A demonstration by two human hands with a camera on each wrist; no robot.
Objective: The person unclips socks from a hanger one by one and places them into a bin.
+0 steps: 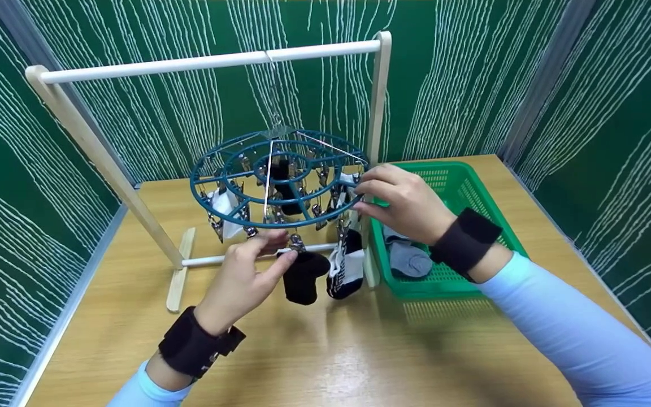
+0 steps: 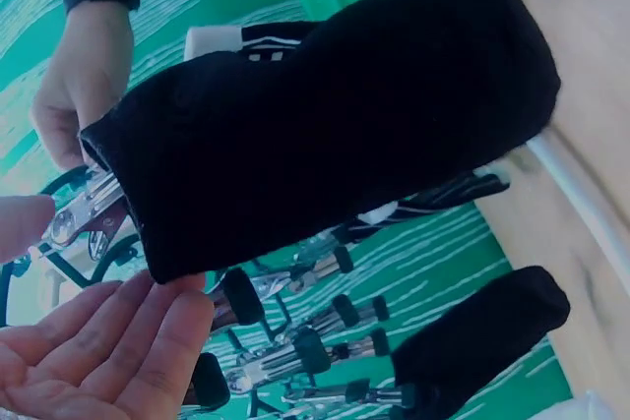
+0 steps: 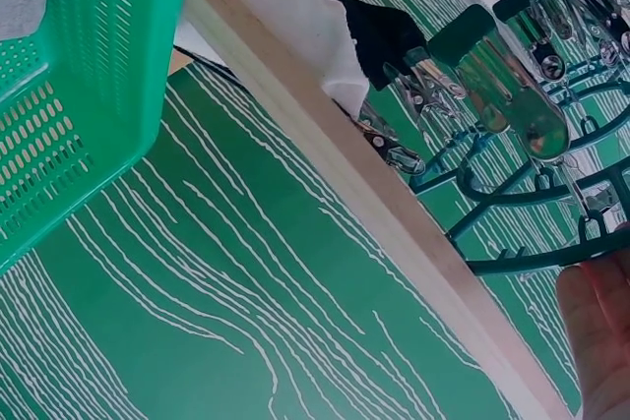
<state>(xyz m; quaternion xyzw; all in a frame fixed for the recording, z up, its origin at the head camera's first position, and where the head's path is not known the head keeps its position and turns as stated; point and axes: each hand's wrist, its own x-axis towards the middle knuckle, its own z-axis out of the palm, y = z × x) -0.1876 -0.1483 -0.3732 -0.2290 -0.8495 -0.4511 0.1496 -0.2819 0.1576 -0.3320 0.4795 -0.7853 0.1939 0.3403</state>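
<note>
A round blue-green clip hanger (image 1: 280, 224) hangs from a rack with socks clipped to it. At its front edge dangles a black sock (image 1: 303, 280), its cuff in a metal clip (image 1: 296, 243). My left hand (image 1: 243, 277) is at that clip; in the left wrist view its fingers (image 2: 148, 341) lie straight under the cuff, and the thumb (image 2: 25, 223) stands apart on the clip's other side. With thumb and fingers, my right hand (image 1: 402, 198) grips the hanger's right rim. Beside the black sock hangs a black-and-white sock (image 1: 354, 268).
The wooden rack's white top bar (image 1: 190, 64) crosses above the hanger. A white sock (image 1: 224, 209) hangs at the left, another black sock (image 1: 290, 204) farther back. On the right, a green basket (image 1: 444, 294) holds grey socks (image 1: 410, 261). Green panels enclose the table (image 1: 314, 362).
</note>
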